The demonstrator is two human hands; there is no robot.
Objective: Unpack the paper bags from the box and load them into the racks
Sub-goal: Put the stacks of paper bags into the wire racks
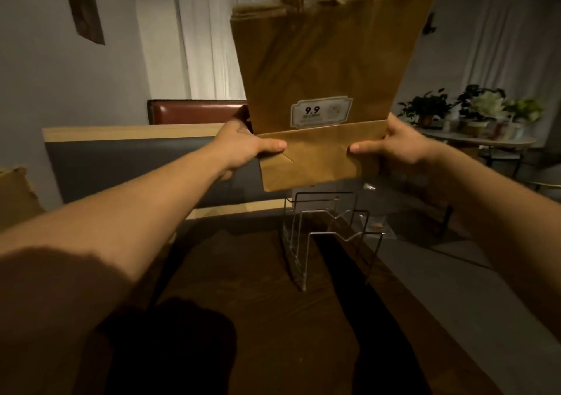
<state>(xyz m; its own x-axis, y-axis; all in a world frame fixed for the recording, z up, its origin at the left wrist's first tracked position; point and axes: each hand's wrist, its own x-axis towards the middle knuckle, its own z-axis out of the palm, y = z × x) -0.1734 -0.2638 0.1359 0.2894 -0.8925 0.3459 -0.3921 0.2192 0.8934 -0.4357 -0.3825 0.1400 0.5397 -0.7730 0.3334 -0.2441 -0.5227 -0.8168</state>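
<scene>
A flat stack of paper bags (321,70) is held upright above a wire rack (326,237) standing near the far edge of a dark table (243,288). The folded bottom is pinched at its left side by the left hand (246,146) and at its right by the right hand (397,146), thumbs in front. Beyond, a bench (136,164) and curtains (209,30) are seen.

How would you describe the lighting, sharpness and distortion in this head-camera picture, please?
Head view: dim, warm light; the paper bags look slightly soft along the top edge, though the sticker reads clearly; dark shadows cross the table; the wide-angle lens stretches the forearms.
</scene>
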